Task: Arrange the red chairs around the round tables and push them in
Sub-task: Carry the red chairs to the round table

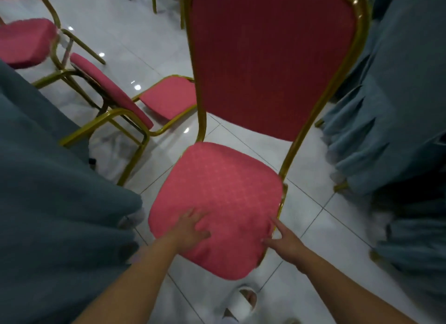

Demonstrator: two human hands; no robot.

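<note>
Left hand and right hand, fingers straight (gripping nothing), pressed the red chair; pushing evenly would likely prevent slewing.

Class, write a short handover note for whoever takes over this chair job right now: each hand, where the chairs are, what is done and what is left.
Left hand: flat on the seat of the upright red chair, fingers spread.
Right hand: fingers straight, touching the seat's front right corner.
That chair stands on the floor between the left draped table and the right draped table, and is not pushed in at either.
A tipped red chair lies on the floor behind it, and a third red chair stands far left.
Left to do: push this chair in, right the tipped one, then place the rest.
</note>
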